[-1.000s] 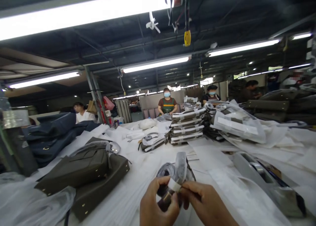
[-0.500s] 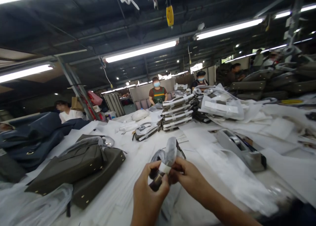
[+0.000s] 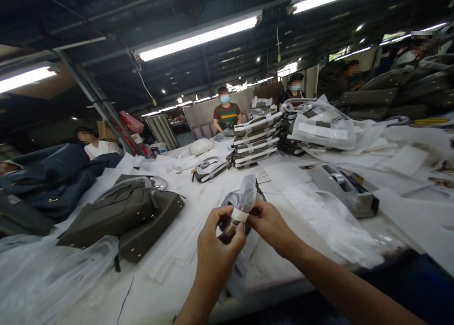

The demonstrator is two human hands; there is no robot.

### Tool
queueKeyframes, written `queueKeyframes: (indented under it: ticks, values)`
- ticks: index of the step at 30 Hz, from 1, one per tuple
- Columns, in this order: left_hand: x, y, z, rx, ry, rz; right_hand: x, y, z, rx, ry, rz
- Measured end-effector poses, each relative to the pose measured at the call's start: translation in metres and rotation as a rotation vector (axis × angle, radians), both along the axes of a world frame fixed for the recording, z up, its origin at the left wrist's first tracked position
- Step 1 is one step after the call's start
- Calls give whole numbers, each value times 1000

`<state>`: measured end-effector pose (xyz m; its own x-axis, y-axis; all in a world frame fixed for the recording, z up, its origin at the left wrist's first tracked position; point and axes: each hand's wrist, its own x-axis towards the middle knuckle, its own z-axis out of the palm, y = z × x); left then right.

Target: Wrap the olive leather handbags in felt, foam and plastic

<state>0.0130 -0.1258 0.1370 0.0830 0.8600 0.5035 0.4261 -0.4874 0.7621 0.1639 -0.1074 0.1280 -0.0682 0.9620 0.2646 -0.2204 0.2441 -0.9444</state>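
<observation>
White table (image 3: pixel 161 294) strewn with paper sheets (image 3: pixel 407 162), tube lights (image 3: pixel 198 37) in dim hall (image 3: pixel 209 5). Above near side, I see left hand (image 3: pixel 219 240) pinching wrapped strap (image 3: pixel 247 192), right hand (image 3: pixel 271 226) pinching white band (image 3: pixel 240 215) around it. Apron (image 3: pixel 229 118) across table seems lettered (too small to read).

No wording, number or brand can be read. At twelve o'clock, a person's green apron (image 3: pixel 229 119) carries small pale marks like lettering below its yellow-orange stripe, too tiny and blurred to decipher. Between two and three o'clock, any print on a package's white strip (image 3: pixel 322 130) is indiscernible.
</observation>
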Motion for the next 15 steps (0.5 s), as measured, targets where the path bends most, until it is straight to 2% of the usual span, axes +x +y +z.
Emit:
queueKeyframes:
  ticks: [4,9,11,15]
  values:
    - [-6,3,1,126,15,10,-4,-3,5,-48,51,43]
    - [-13,7,-2,205,50,93,-2,-16,14,-262,396,347]
    - [-12,7,-5,213,59,85,-5,-16,14,-306,469,334]
    - [-17,-2,-16,172,61,34,-16,-4,11,-287,475,207]
